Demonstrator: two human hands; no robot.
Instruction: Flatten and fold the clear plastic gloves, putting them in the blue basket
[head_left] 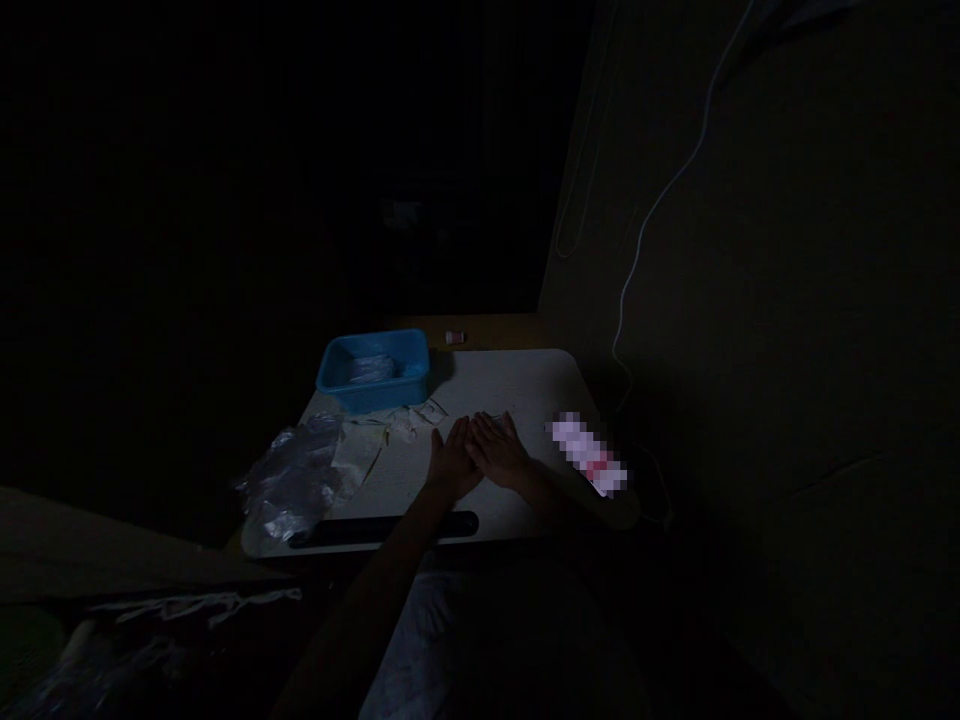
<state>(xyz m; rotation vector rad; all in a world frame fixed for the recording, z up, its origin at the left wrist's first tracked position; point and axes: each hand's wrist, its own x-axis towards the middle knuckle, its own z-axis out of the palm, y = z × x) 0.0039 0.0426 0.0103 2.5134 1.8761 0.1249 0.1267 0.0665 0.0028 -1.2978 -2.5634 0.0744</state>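
Observation:
In dim light, my left hand (453,462) and my right hand (499,452) are together over the middle of a white table (510,385). Their fingers are stretched out, pointing away from me, and the right fingers overlap the edge of the left hand. Neither hand shows anything held in it. Just beyond the right fingertips lies a small, faint clear item that is too dark to make out. Crumpled clear scraps (405,425) and a pale sheet (356,455) rest to the left of my hands.
A blue basket (382,398) with clear plastic inside stands at the back left. Clear plastic bags (296,480) cover the left edge. A lit phone (589,453) lies at the right. Behind the table is a small cup (455,338); a white cable (660,200) hangs at the right.

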